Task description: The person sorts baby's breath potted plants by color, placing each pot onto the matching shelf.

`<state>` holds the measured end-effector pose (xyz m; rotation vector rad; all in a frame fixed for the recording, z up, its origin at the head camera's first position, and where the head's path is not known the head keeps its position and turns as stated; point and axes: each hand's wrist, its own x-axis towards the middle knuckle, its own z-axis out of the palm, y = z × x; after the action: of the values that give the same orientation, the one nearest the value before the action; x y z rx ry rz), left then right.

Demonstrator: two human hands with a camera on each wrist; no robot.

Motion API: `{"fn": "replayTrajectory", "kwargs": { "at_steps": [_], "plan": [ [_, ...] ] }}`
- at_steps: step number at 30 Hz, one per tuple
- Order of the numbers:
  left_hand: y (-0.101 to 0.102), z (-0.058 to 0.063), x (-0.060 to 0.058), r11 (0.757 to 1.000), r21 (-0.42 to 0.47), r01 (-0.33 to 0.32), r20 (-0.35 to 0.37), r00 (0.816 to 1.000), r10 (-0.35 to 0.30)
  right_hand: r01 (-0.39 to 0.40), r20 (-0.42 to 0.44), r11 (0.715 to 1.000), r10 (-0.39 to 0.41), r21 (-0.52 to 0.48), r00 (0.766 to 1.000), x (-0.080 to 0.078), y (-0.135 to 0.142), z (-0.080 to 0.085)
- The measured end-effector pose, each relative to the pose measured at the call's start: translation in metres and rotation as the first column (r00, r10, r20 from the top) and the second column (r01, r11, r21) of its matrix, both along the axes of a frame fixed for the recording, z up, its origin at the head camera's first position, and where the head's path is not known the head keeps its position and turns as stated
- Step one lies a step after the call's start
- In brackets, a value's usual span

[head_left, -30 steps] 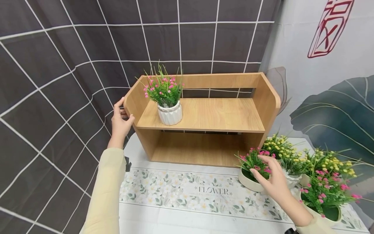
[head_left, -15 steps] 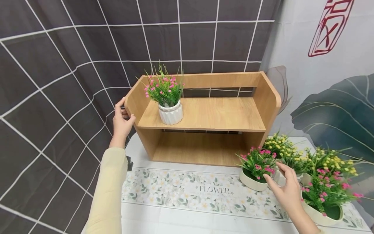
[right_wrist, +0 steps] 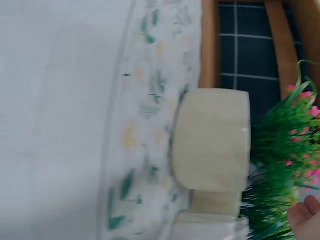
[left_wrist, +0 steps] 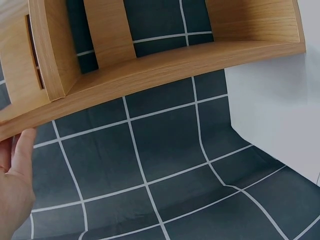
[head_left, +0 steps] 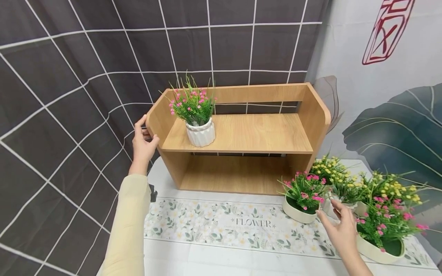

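Note:
On the upper level of the wooden shelf (head_left: pixel 238 132) stands a white fluted pot (head_left: pixel 201 133) with pink flowers and green grass. My left hand (head_left: pixel 143 143) touches the shelf's left side panel from outside, its thumb near the front edge. In the left wrist view the fingertips meet that panel. My right hand (head_left: pixel 342 228), thumb and fingers apart, reaches in beside a white pot (head_left: pixel 331 209) of yellow flowers, partly hidden by my fingers. Left of that hand is a cream oval planter (head_left: pixel 299 213) of pink flowers. In the right wrist view only fingertips (right_wrist: pixel 302 215) show.
Another cream planter (head_left: pixel 380 250) with pink flowers stands right of my right hand. More yellow-flowered plants (head_left: pixel 326 168) crowd behind. A floral runner (head_left: pixel 214 226) marked FLOWER lies on the white table. Dark checked cloth (head_left: pixel 231 50) hangs behind and at the left.
My right hand has moved right and a little down, from over the near pink-flowered planter to beside the white pot. The left hand keeps its place on the shelf.

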<state>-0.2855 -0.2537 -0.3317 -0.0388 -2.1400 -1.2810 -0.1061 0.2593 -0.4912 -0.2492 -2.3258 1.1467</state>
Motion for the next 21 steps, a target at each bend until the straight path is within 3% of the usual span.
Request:
{"fn": "replayTrajectory", "kwargs": {
  "at_steps": [4, 10, 17, 21],
  "plan": [
    [-0.001, 0.0, 0.0, 1.0, 0.004, 0.007, 0.0, 1.0, -0.007, -0.009, 0.035, 1.0, 0.01, -0.027, 0.999, -0.003, 0.003, -0.012],
    [-0.003, -0.001, -0.001, 1.0, 0.005, 0.007, 0.006, 1.0, -0.008, -0.069, 0.162, 0.995, 0.08, -0.071, 0.983, -0.008, 0.005, -0.022],
    [-0.003, 0.001, 0.001, 1.0, -0.002, 0.021, 0.003, 1.0, -0.021, -0.065, 0.353, 0.992, 0.099, -0.107, 0.931, -0.015, 0.011, -0.03],
    [-0.004, 0.002, 0.002, 1.0, -0.002, 0.028, 0.01, 1.0, -0.028, -0.081, 0.411, 0.987, 0.131, -0.136, 0.902, -0.02, 0.014, -0.036]
  ]
}}
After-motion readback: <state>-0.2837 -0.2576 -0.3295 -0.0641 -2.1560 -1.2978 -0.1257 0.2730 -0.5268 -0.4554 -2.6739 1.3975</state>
